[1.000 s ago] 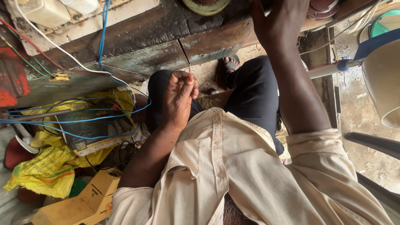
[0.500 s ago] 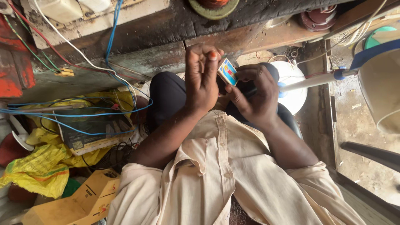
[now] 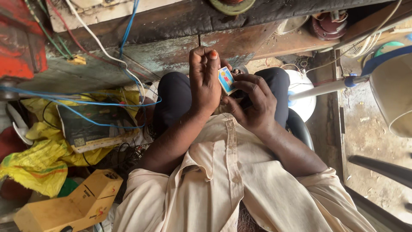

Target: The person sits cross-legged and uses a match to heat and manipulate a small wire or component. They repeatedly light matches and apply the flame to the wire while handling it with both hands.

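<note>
From the head camera, looking straight down the person's chest, both hands meet over the lap, just below the edge of the old wooden workbench [image 3: 180, 25]. The right hand [image 3: 253, 105] holds a small box [image 3: 226, 80], blue with a bright printed front, pinched between thumb and fingers at its lower end. The box stands nearly upright, tilted a little, between the two hands and just below the workbench edge. The left hand [image 3: 205, 79] is raised beside it, touching the box's left side, its fingers drawn together in a narrow pinch at the top; whether they grip something tiny cannot be told. One fingertip carries an orange nail.

Below the workbench, under the hands, lie the knees in dark trousers [image 3: 174, 96], and nearer the camera a cream shirt [image 3: 223, 184] with a button strip. Left of the workbench's lower edge, blue wires [image 3: 107, 103] cross a dark flat package [image 3: 92, 124] that rests on crumpled yellow sacks [image 3: 38, 163]. Further from the workbench, at the lower left, sits a yellow tool case [image 3: 73, 206]. Right of the hands a white round pot [image 3: 302, 96] stands on the floor, and a white rod [image 3: 319, 89] with a blue joint reaches toward a pale bucket [image 3: 392, 90].
</note>
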